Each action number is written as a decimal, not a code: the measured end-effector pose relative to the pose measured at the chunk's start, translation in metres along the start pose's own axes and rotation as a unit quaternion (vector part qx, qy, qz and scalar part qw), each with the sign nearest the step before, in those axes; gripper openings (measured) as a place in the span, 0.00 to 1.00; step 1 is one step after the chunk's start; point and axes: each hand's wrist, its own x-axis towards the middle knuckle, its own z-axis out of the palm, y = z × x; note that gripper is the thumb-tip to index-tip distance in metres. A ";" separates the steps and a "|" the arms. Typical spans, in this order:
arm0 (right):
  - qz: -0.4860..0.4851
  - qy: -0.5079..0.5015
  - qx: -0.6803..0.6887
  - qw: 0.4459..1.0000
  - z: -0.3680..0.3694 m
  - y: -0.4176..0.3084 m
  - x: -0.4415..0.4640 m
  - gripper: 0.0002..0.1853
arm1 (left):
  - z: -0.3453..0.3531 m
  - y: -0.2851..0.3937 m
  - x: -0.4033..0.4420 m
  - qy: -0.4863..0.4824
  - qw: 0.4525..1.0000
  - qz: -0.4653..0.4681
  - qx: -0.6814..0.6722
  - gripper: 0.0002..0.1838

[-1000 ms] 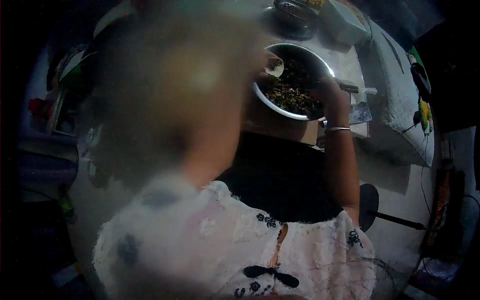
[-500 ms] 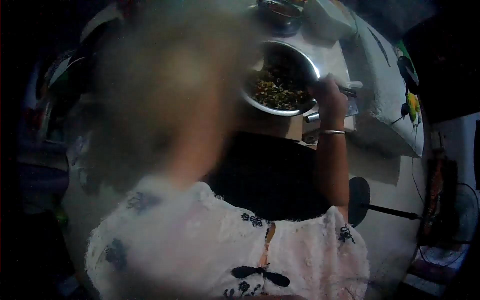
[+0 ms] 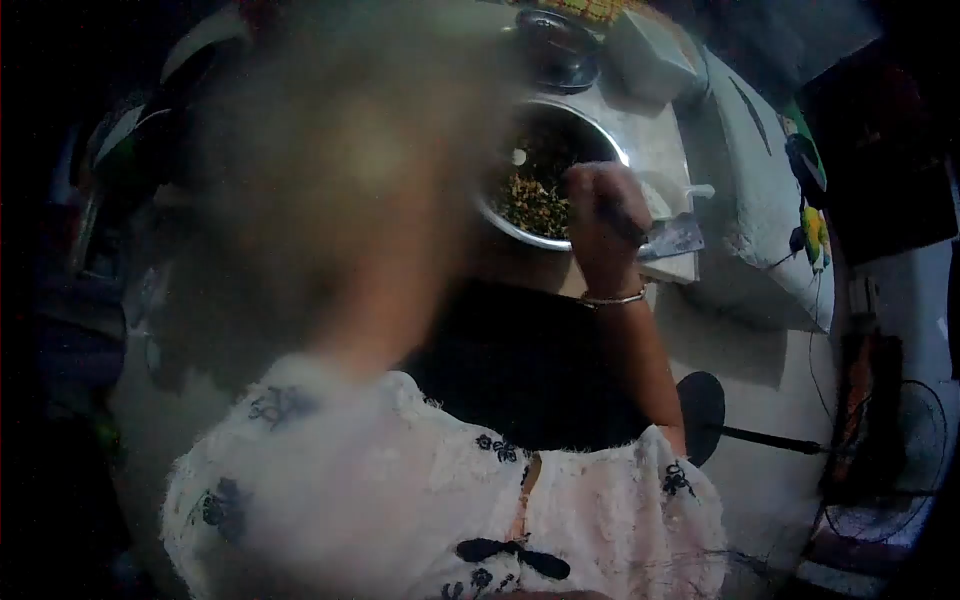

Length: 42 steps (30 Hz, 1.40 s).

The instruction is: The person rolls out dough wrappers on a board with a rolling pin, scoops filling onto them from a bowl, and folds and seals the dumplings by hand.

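Observation:
A steel bowl (image 3: 556, 242) with a bright rim holds chopped, mixed greenish-brown food (image 3: 530, 200). A small pale round piece (image 3: 519, 157) shows at the food's left side. My right hand (image 3: 606, 205), with a bangle at the wrist, is closed over the bowl's right side. Something dark shows by its palm, too unclear to name. Just right of that hand lies a flat shiny blade (image 3: 675, 238); its handle end is hidden. My left forearm (image 3: 385, 310) reaches toward the bowl's left side, but a heavy blur hides my left hand and its fingers.
Behind the bowl stands a dark round pot (image 3: 555, 55), beside a white box-like block (image 3: 648, 60). A pale container with a handle (image 3: 665, 192) sits right of the bowl. A white ledge (image 3: 745, 200) runs along the right, with a standing fan (image 3: 905, 440) beyond.
My right hand has moved left and slightly down from beyond the bowl's right rim to over its right side. The view has shifted slightly. My left forearm looks about the same.

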 end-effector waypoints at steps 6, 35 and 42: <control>-0.047 -0.131 -0.043 0.989 0.004 -0.029 -0.007 0.03 | -0.001 0.037 -0.019 0.020 0.999 -0.022 -0.028 0.27; 0.226 -0.360 0.141 0.894 -0.053 0.031 -0.028 0.25 | -0.004 -0.024 0.011 -0.094 0.967 0.152 -0.181 0.25; 0.598 -0.023 0.486 0.637 -0.001 0.067 -0.023 0.31 | 0.022 0.037 0.011 -0.062 0.973 0.158 -0.158 0.23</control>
